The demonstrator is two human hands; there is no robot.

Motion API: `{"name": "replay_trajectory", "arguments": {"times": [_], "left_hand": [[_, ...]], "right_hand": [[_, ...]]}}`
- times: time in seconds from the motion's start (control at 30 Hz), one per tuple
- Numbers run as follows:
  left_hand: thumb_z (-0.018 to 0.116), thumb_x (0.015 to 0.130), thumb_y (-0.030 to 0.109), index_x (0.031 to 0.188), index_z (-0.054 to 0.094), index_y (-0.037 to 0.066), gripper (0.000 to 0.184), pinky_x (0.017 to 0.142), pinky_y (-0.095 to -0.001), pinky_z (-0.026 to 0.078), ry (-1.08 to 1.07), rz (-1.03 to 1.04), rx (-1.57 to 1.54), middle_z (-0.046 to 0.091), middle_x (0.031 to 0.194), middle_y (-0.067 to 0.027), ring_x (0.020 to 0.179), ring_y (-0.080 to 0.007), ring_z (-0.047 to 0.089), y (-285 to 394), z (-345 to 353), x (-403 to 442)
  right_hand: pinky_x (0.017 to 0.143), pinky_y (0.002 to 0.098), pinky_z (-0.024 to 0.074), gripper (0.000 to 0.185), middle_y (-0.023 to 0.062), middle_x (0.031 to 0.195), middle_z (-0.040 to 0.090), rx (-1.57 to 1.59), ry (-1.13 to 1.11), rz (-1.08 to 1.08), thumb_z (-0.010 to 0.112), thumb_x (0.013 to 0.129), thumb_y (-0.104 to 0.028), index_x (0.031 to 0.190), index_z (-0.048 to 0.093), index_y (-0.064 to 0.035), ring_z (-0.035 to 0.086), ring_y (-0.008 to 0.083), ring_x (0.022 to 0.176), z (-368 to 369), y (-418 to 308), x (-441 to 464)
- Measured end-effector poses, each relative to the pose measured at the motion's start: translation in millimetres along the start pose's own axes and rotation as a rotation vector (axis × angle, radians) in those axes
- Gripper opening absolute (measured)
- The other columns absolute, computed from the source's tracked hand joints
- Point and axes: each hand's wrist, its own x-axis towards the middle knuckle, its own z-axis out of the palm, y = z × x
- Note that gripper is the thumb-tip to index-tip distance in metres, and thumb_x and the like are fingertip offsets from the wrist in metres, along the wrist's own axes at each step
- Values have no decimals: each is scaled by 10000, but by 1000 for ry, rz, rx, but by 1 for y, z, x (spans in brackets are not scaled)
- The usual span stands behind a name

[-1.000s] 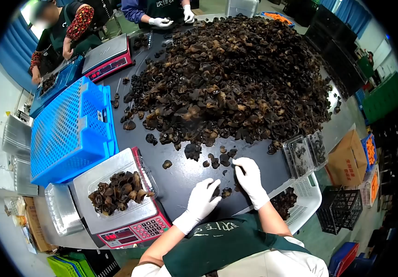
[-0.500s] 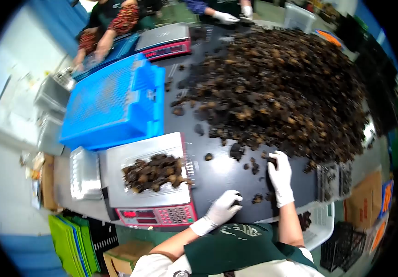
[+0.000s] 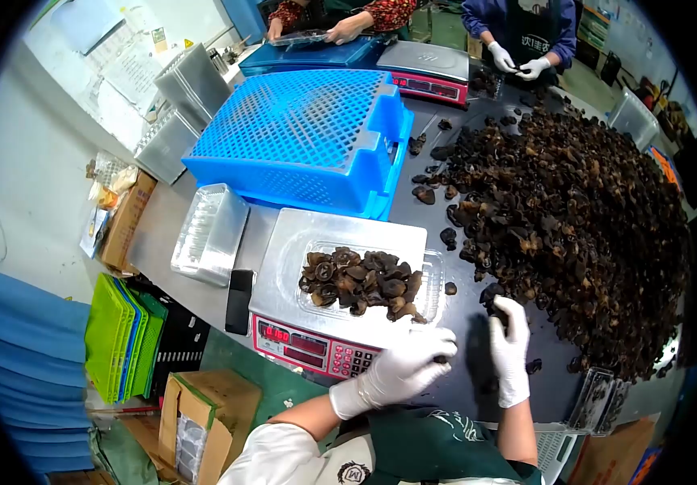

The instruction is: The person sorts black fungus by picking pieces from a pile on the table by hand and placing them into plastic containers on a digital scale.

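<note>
Half-hiding a dark piece [image 3: 441, 359], left hand [image 3: 410, 360]

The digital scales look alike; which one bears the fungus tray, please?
The near scale, by the left hand; the far scale sits beyond the blue crate.

Pinches a small dark piece [image 3: 444, 359] in the gloved left hand [image 3: 413, 364], at the scale's [image 3: 276, 242] near edge; holds, apparently, a darker lump [image 3: 491, 296] at the right hand's [image 3: 510, 352] fingertips. Shows mushrooms [image 3: 361, 283] in a clear tray [image 3: 306, 301] on the scale, beside a heap [image 3: 575, 234] on the counter [image 3: 433, 230].
</note>
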Motion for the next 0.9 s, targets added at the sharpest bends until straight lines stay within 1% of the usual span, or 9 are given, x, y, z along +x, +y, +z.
{"name": "replay_trajectory", "arguments": {"times": [0.17,0.23,0.33,0.43,0.53,0.63,0.73,0.83,0.9], "left_hand": [[671,741,37,998,625,35,261,865,-390,486,366,47,371,628,1042,-150,994,-330,603,-30,-58,17],[650,761,79,1056,608,54,299,907,-415,444,330,-55,491,610,1092,-141,1012,-336,562,-45,-71,20],[625,774,174,1151,576,81,391,947,-423,380,103,-168,729,553,1217,-127,1046,-331,479,-64,-76,25],[625,767,193,1214,554,101,462,956,-437,372,56,-148,741,517,1272,-131,1085,-336,463,-64,-79,25],[618,736,132,1200,565,79,470,984,-449,369,180,-126,625,522,1262,-170,1123,-364,462,-54,-99,19],[583,730,8,1096,605,41,368,973,-397,400,404,-169,604,573,1172,-163,1085,-321,525,-59,-123,7],[565,784,5,1102,599,41,321,940,-391,418,544,-231,590,581,1113,-169,1062,-321,527,-67,-148,-17],[559,808,5,1073,595,35,269,912,-384,416,618,-349,588,591,1064,-134,1019,-306,537,-75,-164,-40],[569,821,21,1069,596,34,249,868,-363,446,625,-389,598,598,1015,-130,952,-287,572,-80,-169,-53]], "right_hand": [[913,384,453,346,150,1130,587,92,-111,-264,633,770,-2,1108,578,-55,560,319,1056,46,-60,28],[922,409,433,434,172,1163,567,-9,-191,-307,639,769,-58,1192,544,-49,543,334,1054,67,-65,36],[963,442,381,542,196,1239,503,-106,-298,-425,661,756,-126,1260,489,-29,478,366,1122,81,-79,41],[988,447,358,551,197,1279,459,-163,-335,-486,659,756,-145,1262,479,-24,435,372,1169,79,-81,40],[984,437,377,491,189,1229,509,-29,-163,-386,671,746,-129,1210,534,-48,480,358,1137,61,-74,41],[979,394,400,394,175,1213,526,9,-144,-205,626,773,-48,1160,559,-31,497,326,1141,39,-51,37],[981,369,414,347,162,1193,538,12,-182,-61,604,781,-10,1126,574,-17,528,302,1132,24,-30,24],[840,281,466,336,125,1111,570,109,-241,70,589,771,37,1105,574,7,568,201,959,20,-23,7],[813,247,453,329,76,1042,602,180,-289,205,570,817,27,1146,571,8,563,135,869,22,-22,-4]]}}
